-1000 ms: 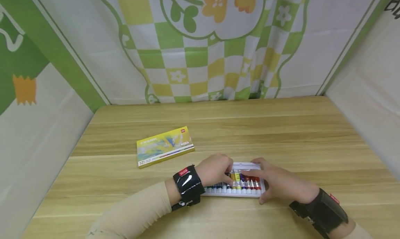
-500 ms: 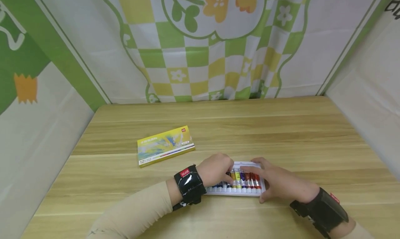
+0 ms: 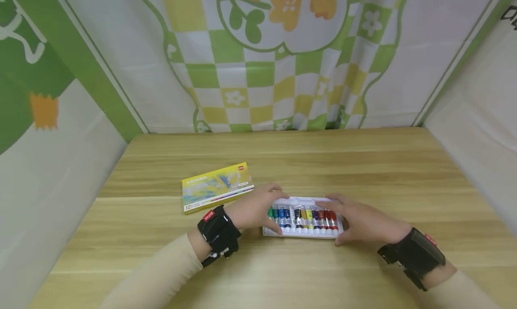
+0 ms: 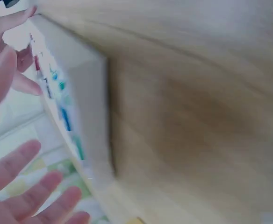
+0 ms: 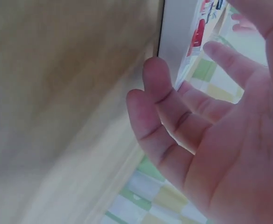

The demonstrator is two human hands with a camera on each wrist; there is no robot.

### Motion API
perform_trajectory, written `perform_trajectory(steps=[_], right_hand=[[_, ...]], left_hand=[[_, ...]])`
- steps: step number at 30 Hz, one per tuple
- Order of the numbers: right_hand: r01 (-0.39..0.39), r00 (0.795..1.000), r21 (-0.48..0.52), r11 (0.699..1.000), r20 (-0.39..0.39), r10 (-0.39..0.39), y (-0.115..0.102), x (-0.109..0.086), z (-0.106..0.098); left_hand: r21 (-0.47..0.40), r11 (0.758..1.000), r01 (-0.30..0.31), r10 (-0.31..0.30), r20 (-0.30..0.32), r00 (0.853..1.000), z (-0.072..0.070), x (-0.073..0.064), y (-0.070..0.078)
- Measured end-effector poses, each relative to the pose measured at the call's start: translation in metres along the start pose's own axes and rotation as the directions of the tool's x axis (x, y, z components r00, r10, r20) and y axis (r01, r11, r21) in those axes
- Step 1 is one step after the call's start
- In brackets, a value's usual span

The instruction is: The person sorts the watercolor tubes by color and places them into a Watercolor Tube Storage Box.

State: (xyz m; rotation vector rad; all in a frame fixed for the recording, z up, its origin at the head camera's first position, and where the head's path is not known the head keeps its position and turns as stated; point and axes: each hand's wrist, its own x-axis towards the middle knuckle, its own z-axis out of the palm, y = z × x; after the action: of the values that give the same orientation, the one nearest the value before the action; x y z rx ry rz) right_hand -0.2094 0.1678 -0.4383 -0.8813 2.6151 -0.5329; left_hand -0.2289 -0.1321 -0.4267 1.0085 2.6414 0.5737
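Observation:
A white tray holds a row of small paint tubes, their colours running from green at the left to red at the right. My left hand is at the tray's left end, thumb at the near side and fingers toward the far side. In the left wrist view its fingers are spread apart beside the tray's side wall. Around the right end lies my right hand, thumb near the front corner and a finger reaching over the tubes. Its other fingers bend loosely beside the tray wall.
A yellow paint box with a printed picture lies behind my left wrist, left of the tray. The wooden table ends at a checked green and yellow curtain, with white cloth walls on both sides.
My left hand has left the middle of the tubes and moved to the tray's left end, its fingers opening. The tray and right hand have shifted slightly away from the person.

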Motion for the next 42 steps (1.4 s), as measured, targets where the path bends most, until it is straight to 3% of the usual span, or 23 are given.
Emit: perform_trajectory(steps=[4, 6, 10, 13, 19, 26, 31, 38, 42], right_hand=[[0.058, 0.998, -0.006, 0.998, 0.023, -0.058, 0.003, 0.006, -0.007], [0.110, 0.994, -0.054, 0.992, -0.006, -0.111, -0.001, 0.012, -0.008], [0.221, 0.962, -0.228, 0.948, -0.108, -0.250, -0.016, 0.030, -0.003], [0.258, 0.941, -0.286, 0.923, -0.139, -0.307, -0.026, 0.041, 0.003], [0.260, 0.933, -0.294, 0.920, -0.171, -0.318, -0.034, 0.052, 0.007], [0.284, 0.915, -0.340, 0.897, -0.182, -0.359, -0.037, 0.057, 0.007], [0.278, 0.923, -0.342, 0.897, -0.165, -0.349, -0.041, 0.061, 0.007], [0.220, 0.942, -0.312, 0.924, -0.178, -0.284, -0.044, 0.061, 0.009], [0.210, 0.942, -0.346, 0.915, -0.178, -0.283, -0.045, 0.063, 0.010]], left_hand=[[0.053, 0.999, -0.010, 0.008, 0.027, 1.000, 0.009, -0.008, -0.008], [0.060, 0.998, -0.002, 0.000, 0.031, 1.000, 0.012, -0.011, -0.009], [0.099, 0.995, 0.010, -0.012, 0.026, 1.000, 0.016, -0.013, -0.010], [0.160, 0.987, -0.001, -0.004, 0.032, 0.999, 0.017, -0.014, -0.010], [0.212, 0.977, 0.003, -0.010, 0.034, 0.999, 0.014, -0.016, -0.009], [0.197, 0.980, 0.007, -0.012, 0.026, 1.000, 0.007, -0.017, -0.008], [0.193, 0.981, 0.017, -0.024, 0.036, 0.999, 0.007, -0.016, -0.009], [0.190, 0.981, 0.043, -0.055, 0.060, 0.997, 0.008, -0.012, -0.008], [0.172, 0.984, 0.053, -0.068, 0.080, 0.994, 0.008, -0.008, -0.008]])
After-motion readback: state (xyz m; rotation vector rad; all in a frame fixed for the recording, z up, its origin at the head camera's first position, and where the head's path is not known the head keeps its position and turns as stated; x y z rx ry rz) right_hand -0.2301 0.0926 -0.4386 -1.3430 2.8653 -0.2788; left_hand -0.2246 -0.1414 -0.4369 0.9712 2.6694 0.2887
